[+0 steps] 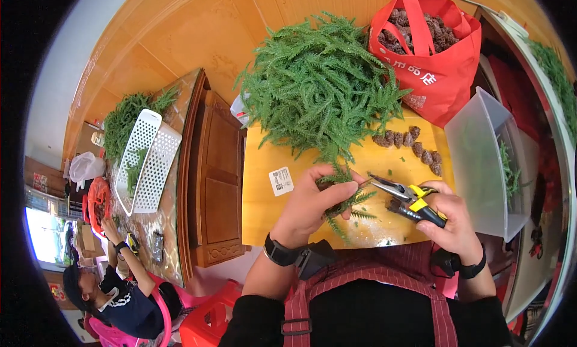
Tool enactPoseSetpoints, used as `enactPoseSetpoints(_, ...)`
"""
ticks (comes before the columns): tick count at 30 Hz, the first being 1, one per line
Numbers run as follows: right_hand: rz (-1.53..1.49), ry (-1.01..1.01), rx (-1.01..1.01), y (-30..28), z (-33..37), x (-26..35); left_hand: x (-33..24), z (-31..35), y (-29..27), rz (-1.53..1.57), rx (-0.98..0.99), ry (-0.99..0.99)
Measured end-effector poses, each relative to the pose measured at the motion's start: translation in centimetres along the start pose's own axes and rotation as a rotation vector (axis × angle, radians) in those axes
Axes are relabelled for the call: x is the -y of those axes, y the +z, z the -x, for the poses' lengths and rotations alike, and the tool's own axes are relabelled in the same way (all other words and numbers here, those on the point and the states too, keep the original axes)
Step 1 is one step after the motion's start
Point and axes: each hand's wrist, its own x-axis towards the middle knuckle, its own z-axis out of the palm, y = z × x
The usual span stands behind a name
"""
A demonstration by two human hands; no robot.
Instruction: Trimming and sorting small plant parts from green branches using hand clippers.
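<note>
My left hand (309,200) is closed around a green needle-leaved sprig (354,213), whose tips stick out past the thumb and fingers. In my right hand (452,218) are pliers (416,197) with yellow and black handles. Their jaws point left and end close to the stem side of the sprig; whether they touch it I cannot tell. A dark object (401,210) lies just under the pliers, its kind unclear. Several small brown pine cones (425,156) lie in a bent row beyond my right hand. Behind my left hand rises a big heap of green sprigs (321,85).
A red bag (448,85) of pine cones stands at the back right, beside a translucent plastic bin (481,173). A white label (280,181) lies on the yellow table (258,215). Leftward, another person (129,293) sits by a side table with white perforated baskets (157,173).
</note>
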Motion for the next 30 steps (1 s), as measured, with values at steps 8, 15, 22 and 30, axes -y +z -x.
enactPoseSetpoints(8,0.08,-0.099,-0.052,0.4,-0.5,-0.4,0.6,0.2,-0.4,0.098,0.024,-0.125)
enactPoseSetpoints(15,0.138,-0.143,-0.091,0.4,-0.2,-0.3,0.3,-0.2,0.0,-0.071,0.008,-0.056)
enactPoseSetpoints(22,-0.097,0.486,0.035,0.2,0.4,3.0,1.7,-0.6,-0.2,-1.515,-0.195,1.17)
enactPoseSetpoints(30,-0.069,0.072,-0.021,0.1,0.3,0.4,0.8,-0.1,0.7,-0.265,-0.154,0.246)
